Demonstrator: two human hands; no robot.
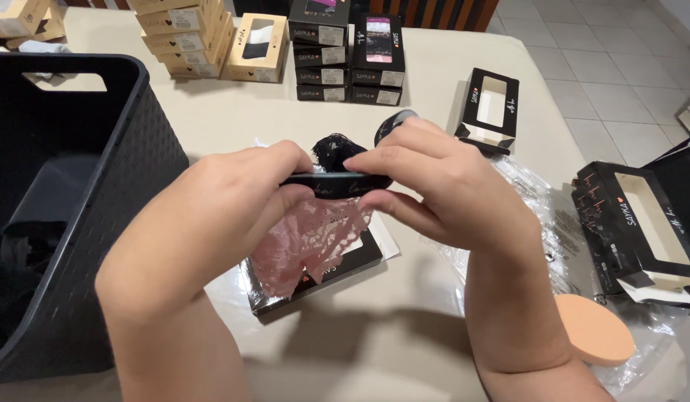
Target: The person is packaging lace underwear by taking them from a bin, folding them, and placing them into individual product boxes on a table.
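A person's left hand (226, 201) and right hand (442, 186) meet above the table (404, 313), each pinching one end of a narrow black band (334, 181). Both hands are closed on it with thumb and fingers. Pink lace (308, 242) hangs from the band, and a tuft of black lace (334, 149) rises just behind it.

Directly beneath the lace lies a flat black box (337, 272), resting on clear plastic wrap (538, 216) that spreads to the right. A peach oval pad (594, 331) sits on that wrap near the right forearm. An open black window box (490, 108) lies beyond the right hand; another (635, 223), also open and showing its pale inside, lies at far right.

A dark woven bin (99, 223) stands at left, close beside the left forearm, holding dark items that cannot be made out. At the table's far edge stand stacks of black boxes (349, 56) and tan boxes (203, 37), several with windows showing fabric inside.
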